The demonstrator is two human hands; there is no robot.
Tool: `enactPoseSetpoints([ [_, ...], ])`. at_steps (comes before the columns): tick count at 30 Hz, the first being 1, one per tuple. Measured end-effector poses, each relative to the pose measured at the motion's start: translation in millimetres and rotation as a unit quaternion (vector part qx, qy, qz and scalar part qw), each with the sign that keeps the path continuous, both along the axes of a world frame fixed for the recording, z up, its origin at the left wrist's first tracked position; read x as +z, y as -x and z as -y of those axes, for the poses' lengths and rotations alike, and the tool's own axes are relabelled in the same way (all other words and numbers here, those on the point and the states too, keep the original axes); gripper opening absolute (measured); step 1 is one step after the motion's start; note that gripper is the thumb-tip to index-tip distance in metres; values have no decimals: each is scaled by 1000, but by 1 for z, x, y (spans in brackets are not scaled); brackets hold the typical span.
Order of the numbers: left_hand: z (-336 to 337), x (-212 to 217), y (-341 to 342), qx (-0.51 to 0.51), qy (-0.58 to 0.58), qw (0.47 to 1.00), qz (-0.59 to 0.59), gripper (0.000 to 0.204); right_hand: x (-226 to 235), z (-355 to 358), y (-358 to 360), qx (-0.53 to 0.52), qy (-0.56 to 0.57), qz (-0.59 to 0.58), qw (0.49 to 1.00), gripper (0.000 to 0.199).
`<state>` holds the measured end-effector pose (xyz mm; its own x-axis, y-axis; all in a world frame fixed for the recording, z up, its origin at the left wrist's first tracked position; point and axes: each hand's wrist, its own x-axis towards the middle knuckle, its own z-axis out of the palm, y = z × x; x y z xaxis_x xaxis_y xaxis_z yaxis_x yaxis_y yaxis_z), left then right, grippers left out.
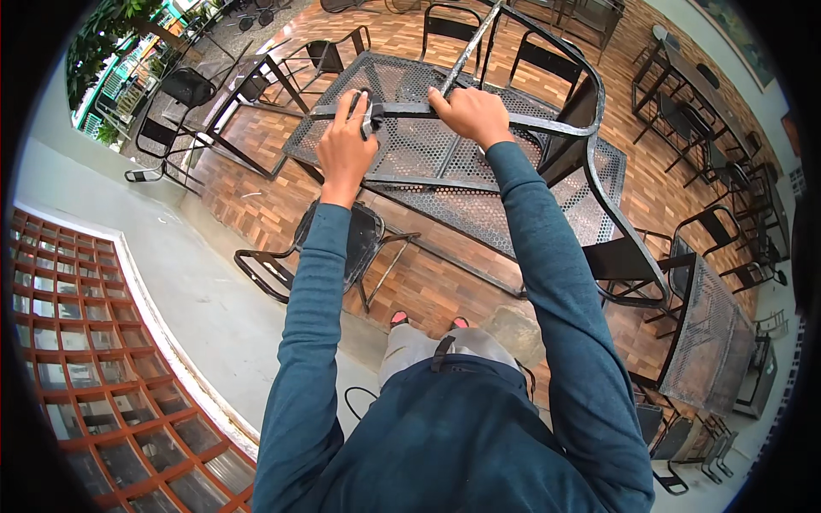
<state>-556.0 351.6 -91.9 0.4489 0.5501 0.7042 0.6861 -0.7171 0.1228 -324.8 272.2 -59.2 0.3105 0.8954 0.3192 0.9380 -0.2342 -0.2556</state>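
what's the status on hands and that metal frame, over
Left hand presses a dark cloth on the metal frame bar. Right hand grips the same bar. Black chair underneath.

Brick-patterned floor [256,201]; black metal chairs [184,90]; red-framed glass-block window [77,342] at left.

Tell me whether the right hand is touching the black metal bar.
Touching: the head view shows the right hand with its fingers curled around the black metal bar.

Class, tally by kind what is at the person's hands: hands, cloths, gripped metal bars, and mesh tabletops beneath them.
Hands: 2, left hand and right hand
Cloths: 1, the cloth in the left hand
Bars: 1, the metal bar under both hands
Tabletops: 1, the mesh tabletop below
Total: 5
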Motion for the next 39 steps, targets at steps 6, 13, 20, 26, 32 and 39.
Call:
enactPoseSetpoints([
  [6, 7, -3, 0, -11, -14, 1000, -9, 64, -3, 1, -4, -12, 6, -3, 1000, 79],
  [13, -8, 0, 25, -24, 0, 1000, 14, 62, -2, -1, 6, -28, 30, -2, 999, 79],
  [20, -13, 13, 38, -11, 72, 997, 11, 66, -8, -4, 1, -20, -3, 13, 1000, 76],
  [26, -19, 6, 42, -21, 35, 999, 10, 65, -6, -5, 4, -82, -59, 13, 995, 74],
  [32, -30, 0, 48, -47, 2, 999, 13, 65, 2, -16, 37, 83, -228, 162, 957, 67],
  [39, -39, 3, 55, -74, 29, 997, 11, 63, 8, -42, 50, 98, 80, 200, 971, 37],
])
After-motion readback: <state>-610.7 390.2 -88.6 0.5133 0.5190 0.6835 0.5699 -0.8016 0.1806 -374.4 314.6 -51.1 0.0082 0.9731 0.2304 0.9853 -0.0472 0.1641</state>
